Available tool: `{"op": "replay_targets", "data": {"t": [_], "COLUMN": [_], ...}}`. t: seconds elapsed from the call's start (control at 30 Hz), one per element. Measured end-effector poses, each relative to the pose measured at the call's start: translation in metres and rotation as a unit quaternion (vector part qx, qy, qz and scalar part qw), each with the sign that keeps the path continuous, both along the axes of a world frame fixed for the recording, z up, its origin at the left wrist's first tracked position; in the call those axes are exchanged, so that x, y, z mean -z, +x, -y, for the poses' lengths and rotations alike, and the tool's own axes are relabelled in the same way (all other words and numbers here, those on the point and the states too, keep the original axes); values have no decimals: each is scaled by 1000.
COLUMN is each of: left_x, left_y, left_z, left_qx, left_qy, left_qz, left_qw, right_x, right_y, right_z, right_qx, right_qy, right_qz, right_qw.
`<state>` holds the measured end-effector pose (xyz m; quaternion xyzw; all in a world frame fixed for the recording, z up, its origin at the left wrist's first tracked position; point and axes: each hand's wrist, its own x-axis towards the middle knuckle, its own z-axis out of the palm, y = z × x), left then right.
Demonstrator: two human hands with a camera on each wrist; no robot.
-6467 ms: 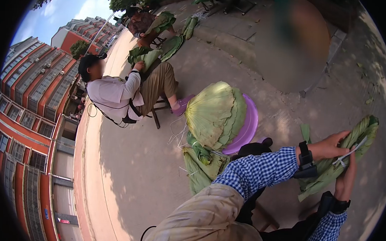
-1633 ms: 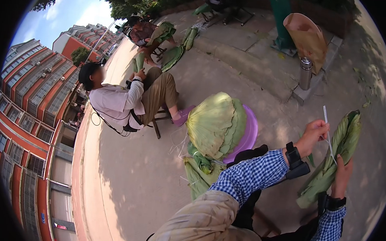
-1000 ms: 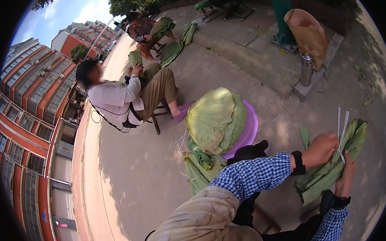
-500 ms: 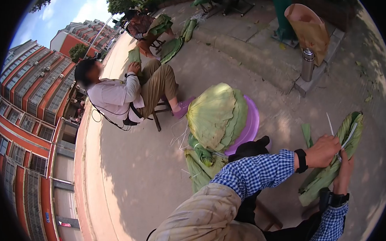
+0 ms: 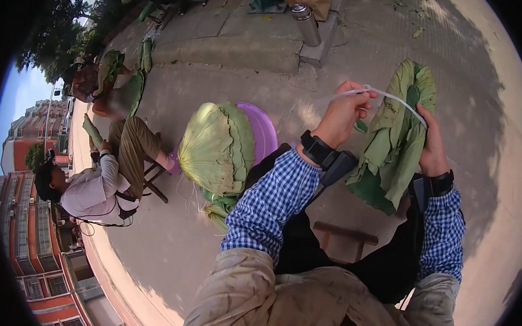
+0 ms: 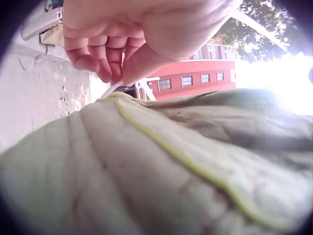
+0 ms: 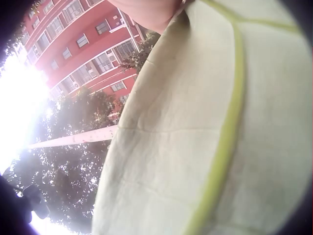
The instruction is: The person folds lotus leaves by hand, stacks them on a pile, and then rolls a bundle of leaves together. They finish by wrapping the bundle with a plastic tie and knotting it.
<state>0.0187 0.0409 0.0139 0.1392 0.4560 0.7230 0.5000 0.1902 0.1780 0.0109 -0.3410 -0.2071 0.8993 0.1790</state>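
Note:
A bundle of folded green leaves (image 5: 393, 134) stands upright in front of the body. My right hand (image 5: 433, 147) grips its right side near the top, thumb on the leaves. From there a white strip (image 5: 396, 98) arcs across the bundle to my left hand (image 5: 341, 117), which pinches it left of the leaves. The left wrist view has that hand (image 6: 146, 34) with curled fingers on the strip, above a pale leaf (image 6: 146, 166). A large leaf with a yellow-green rib (image 7: 181, 127) fills much of the right wrist view, and only part of the right hand (image 7: 151, 12) shows.
Left of my arms, a stack of large leaves (image 5: 212, 149) lies on a purple basin (image 5: 262, 128). A seated person (image 5: 96, 191) holds a leaf at left, with another person behind. A metal flask (image 5: 306, 25) stands by the kerb; a wooden stool (image 5: 345, 233) is between the legs.
The head view has turned, shifting the surroundings left. My left hand has drawn away from the bundle with the strip, now stretched between the hands. The leaves appear more spread.

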Motion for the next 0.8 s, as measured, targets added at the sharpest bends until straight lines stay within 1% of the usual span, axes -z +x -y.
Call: {"op": "replay_targets", "data": {"t": [0.03, 0.07, 0.1, 0.13, 0.17, 0.23, 0.27, 0.4, 0.47, 0.5, 0.57, 0.6, 0.63, 0.67, 0.7, 0.73, 0.77, 0.8], "left_x": [-1, 2, 6, 10, 19, 29, 36, 27, 14, 15, 19, 21, 22, 25, 23, 24, 21, 30], "left_y": [-4, -8, -10, -13, -18, -23, -20, -9, -8, -13, -30, -37, -40, -42, -53, -56, -58, -71], "left_z": [2, 2, 2, 2, 1, 2, 2, -1, 3, 6, 11, 12, 9, 7, 15, 18, 21, 24], "left_qx": [1, -10, -21, -38, -29, -28, -49, -66, -114, -112, -204, -239, -248, -295, -355, -362, -392, -415], "left_qy": [12, 7, -7, -25, -23, -77, -69, -72, -73, -72, -71, -72, -73, -77, -86, -97, -75, -141], "left_qz": [89, 124, 148, 165, 168, 217, 189, 156, 50, 52, 49, 26, 26, -26, -86, -201, -277, -444], "left_qw": [996, 992, 989, 985, 985, 973, 978, 983, 989, 990, 975, 968, 966, 952, 927, 905, 874, 781], "right_x": [5, 8, 7, 0, -6, -15, -19, -18, -17, -17, -16, -15, -14, -10, -5, -1, -13, -20], "right_y": [-1, 0, -1, 1, 0, 0, 1, 2, 3, 5, 7, 8, 12, 21, 19, 23, 23, 24], "right_z": [-1, -1, 0, 2, 5, 8, 9, 7, 7, 6, 2, 1, -1, -7, -11, -17, -15, -12], "right_qx": [-4, -1, -9, 5, -4, -15, -18, -7, -3, -2, -2, -5, -13, 2, 3, 22, 1, -25], "right_qy": [-39, -62, -88, -81, -83, -85, -91, -106, -100, -96, -84, -76, -79, -54, -39, -4, 23, 41], "right_qz": [-33, -53, -82, -75, -92, -108, -116, -141, -150, -160, -168, -178, -178, -182, -194, -148, -137, -148], "right_qw": [999, 997, 993, 994, 992, 990, 989, 984, 984, 982, 982, 981, 981, 982, 980, 989, 990, 988]}}
